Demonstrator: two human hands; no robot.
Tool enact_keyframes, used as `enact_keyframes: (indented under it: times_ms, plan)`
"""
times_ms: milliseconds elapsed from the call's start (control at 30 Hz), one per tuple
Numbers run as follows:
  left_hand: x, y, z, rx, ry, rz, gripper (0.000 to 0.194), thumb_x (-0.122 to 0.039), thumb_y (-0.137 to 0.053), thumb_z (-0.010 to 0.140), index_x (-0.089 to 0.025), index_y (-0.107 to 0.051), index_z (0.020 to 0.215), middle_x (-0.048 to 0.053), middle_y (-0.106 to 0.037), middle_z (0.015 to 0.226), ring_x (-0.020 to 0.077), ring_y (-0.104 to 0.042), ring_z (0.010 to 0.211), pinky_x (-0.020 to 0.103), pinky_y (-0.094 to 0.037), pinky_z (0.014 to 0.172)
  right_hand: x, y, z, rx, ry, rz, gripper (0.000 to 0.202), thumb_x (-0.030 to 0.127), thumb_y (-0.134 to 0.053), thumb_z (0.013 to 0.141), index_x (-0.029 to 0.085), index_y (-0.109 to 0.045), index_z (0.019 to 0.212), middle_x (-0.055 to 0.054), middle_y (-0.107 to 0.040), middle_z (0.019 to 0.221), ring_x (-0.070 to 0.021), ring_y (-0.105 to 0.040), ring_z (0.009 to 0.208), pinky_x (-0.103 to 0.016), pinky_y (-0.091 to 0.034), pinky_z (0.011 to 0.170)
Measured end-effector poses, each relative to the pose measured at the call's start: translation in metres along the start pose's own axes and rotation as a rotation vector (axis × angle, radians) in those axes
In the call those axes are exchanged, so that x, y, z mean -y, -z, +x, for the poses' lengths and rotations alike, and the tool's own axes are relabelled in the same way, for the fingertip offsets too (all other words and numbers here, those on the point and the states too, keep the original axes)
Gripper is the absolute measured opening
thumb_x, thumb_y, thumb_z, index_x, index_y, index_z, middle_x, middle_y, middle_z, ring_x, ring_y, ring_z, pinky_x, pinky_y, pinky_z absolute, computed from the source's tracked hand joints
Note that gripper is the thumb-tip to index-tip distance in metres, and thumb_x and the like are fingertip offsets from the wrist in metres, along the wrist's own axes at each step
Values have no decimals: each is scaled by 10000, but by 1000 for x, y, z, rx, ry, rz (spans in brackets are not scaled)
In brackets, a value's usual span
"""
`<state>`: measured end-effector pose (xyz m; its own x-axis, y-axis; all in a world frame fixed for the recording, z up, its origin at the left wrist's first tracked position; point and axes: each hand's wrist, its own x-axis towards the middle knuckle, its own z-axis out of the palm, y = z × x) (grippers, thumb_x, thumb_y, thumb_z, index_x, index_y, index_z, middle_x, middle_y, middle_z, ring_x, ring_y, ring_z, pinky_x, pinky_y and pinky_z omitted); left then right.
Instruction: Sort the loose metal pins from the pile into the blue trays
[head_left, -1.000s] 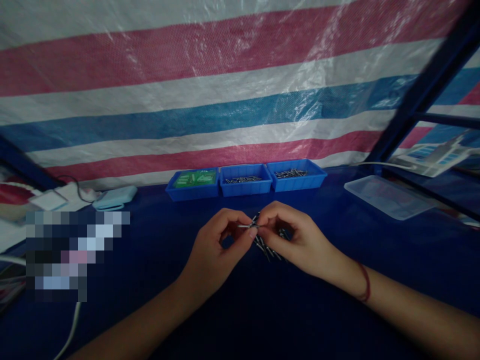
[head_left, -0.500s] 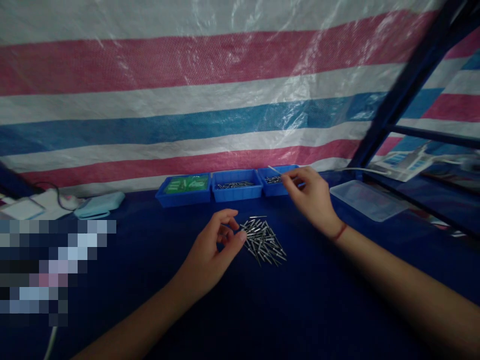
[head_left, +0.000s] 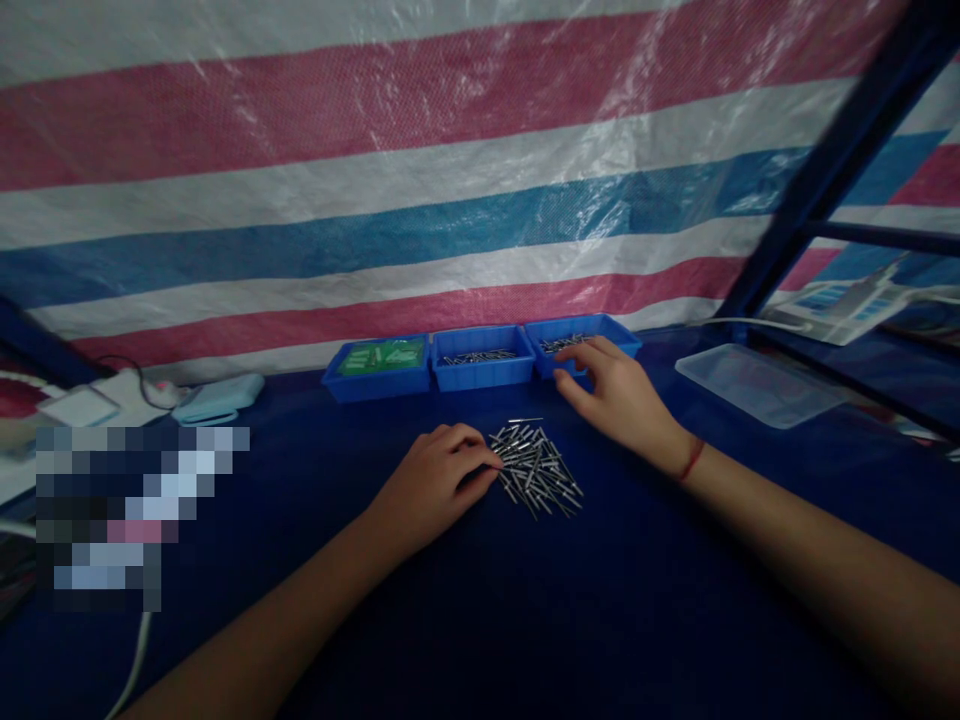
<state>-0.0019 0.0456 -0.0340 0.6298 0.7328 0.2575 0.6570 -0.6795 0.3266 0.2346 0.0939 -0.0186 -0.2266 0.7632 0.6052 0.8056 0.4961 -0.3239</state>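
A loose pile of silver blind rivets (head_left: 536,470) lies on the dark blue tabletop. At the pile's left edge, my left hand (head_left: 442,480) has thumb and index finger pinched together on a rivet, most of which the fingertips hide. My right hand (head_left: 619,395) hovers in front of the right blue bin (head_left: 622,338), thumb and index finger apart, with nothing seen between them. That bin holds more thin metal pieces, partly covered from view by the fingers.
The middle blue bin (head_left: 484,373) contains similar metal pieces; the left blue bin (head_left: 375,384) holds a green bag. A clear plastic lid (head_left: 757,385) lies at right, near a dark metal frame (head_left: 810,190). A light blue case (head_left: 217,398) and cables are at left.
My right hand has let go of the thin piece it held by the right bin. My left fingers have closed at the pile. The view has shifted slightly.
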Motion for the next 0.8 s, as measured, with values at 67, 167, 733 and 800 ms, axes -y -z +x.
enact_keyframes:
  times_ms: [67,167,733,800]
  plan:
    - [-2,0,0,6,11,-16,148,-248,-499,879,-228,-637,927,38,-605,980,199,-534,896,371,-400,815,7,2,-3,25,19,41,205,240,-484,830,152,-619,956,-88,-583,908,-187,-557,741,-322,-450,678]
    - [-3,1,0,14,29,-8,135,-251,-499,880,-209,-619,926,40,-607,978,200,-533,902,370,-393,824,16,3,-7,88,31,95,212,243,-480,830,156,-617,966,-80,-585,922,-154,-534,665,-313,-442,640]
    - [-12,5,-1,-114,95,-197,155,-252,-424,905,-182,-544,838,28,-563,829,170,-535,800,311,-411,742,55,6,-28,475,250,290,154,196,-492,860,176,-645,864,-43,-594,827,-143,-582,743,-289,-443,682]
    - [-16,7,-2,-166,134,-287,135,-282,-478,882,-182,-540,815,14,-558,794,155,-538,749,286,-417,701,59,7,-29,466,212,361,148,190,-493,865,179,-641,855,-31,-602,790,-133,-576,710,-276,-438,651]
